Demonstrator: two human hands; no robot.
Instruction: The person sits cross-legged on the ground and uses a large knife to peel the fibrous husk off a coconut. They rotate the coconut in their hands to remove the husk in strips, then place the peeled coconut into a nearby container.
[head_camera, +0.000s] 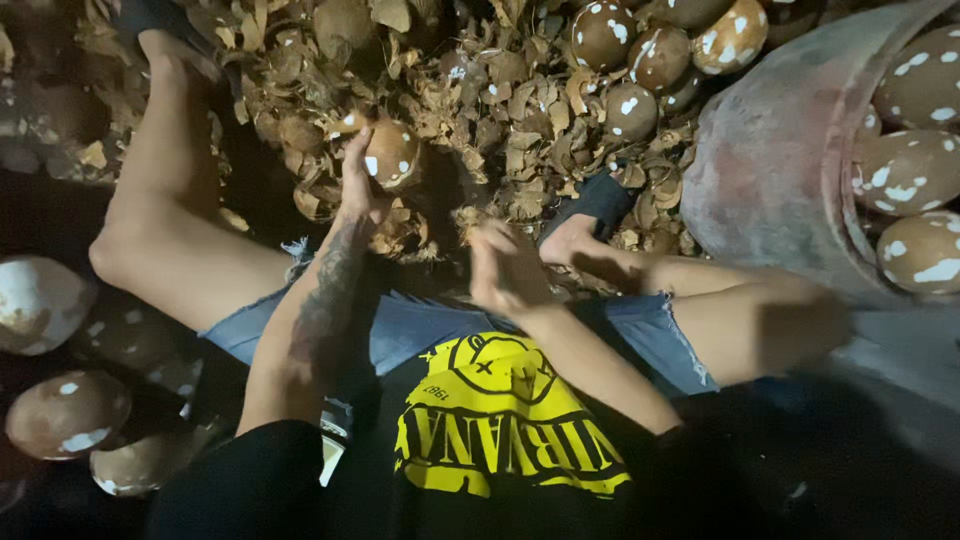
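Observation:
My left hand (356, 190), on a tattooed forearm, reaches forward and grips a brown coconut (392, 152) with white patches. The coconut rests on the heap of dry husk pieces (520, 110) between my legs. My right hand (505, 268) hovers blurred just below and right of the coconut. Its fingers are stretched out, nothing shows in it, and it is not touching the coconut. I sit with bare legs spread, in denim shorts and a black shirt with a yellow print.
A large pinkish-grey tub (760, 160) at the right holds several pared coconuts (905, 170). More coconuts (640, 55) lie at the top of the husk heap, and others (62, 412) on the dark ground at the left. My right foot (585, 228) wears a dark sandal.

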